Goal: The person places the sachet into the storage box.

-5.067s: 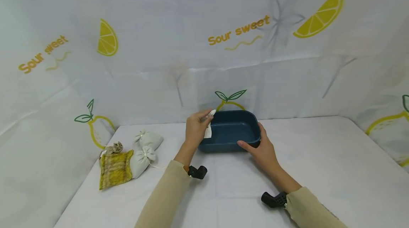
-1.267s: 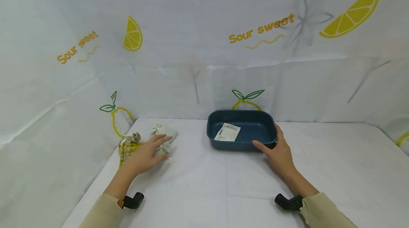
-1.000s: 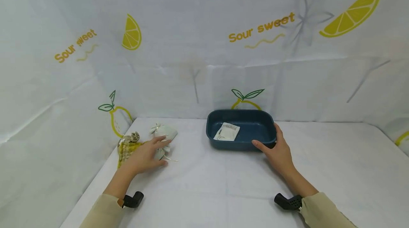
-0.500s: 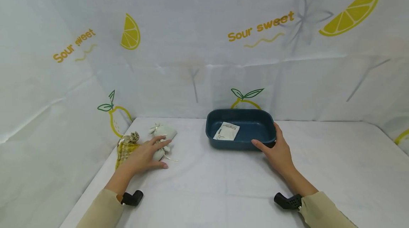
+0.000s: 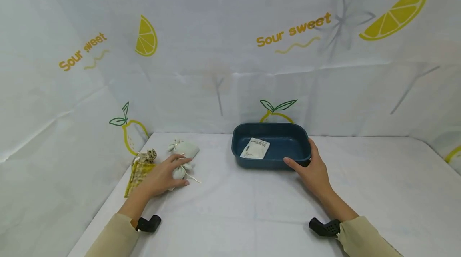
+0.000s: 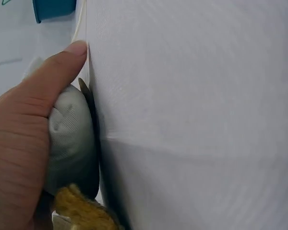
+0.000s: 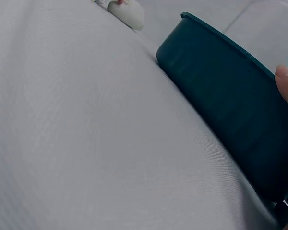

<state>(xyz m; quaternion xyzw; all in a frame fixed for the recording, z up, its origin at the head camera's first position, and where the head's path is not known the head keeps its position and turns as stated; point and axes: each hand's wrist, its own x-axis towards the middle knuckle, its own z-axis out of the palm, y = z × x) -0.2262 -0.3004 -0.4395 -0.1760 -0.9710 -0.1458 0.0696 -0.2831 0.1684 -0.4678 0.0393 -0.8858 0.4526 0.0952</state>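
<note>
On the left of the table, my left hand [image 5: 160,177] bends its thumb and fingers round a pale drawstring sachet [image 5: 179,173]. The left wrist view shows the thumb along the side of the plump sachet [image 6: 72,127]; the other fingertips are hidden there. My right hand [image 5: 313,171] grips the right end of a dark blue tray [image 5: 259,163], thumb on its front rim and fingers round the side. A white printed packet [image 5: 256,148] lies inside the tray at its left. In the right wrist view, the thumb lies on the rim of the tray [image 7: 225,100].
Behind the held sachet lies another pale sachet [image 5: 189,149]. To its left is a yellow plaid pouch [image 5: 138,175] with a tied brownish bag [image 5: 147,156] at its top. A white cloth covers the table [image 5: 230,217], and a lemon-print sheet [image 5: 201,49] hangs behind.
Earlier, my left hand held the packet at the tray; now the packet lies inside and that hand is at the sachets. The yellow pouch has lately shifted slightly left. My right hand keeps hold of the tray.
</note>
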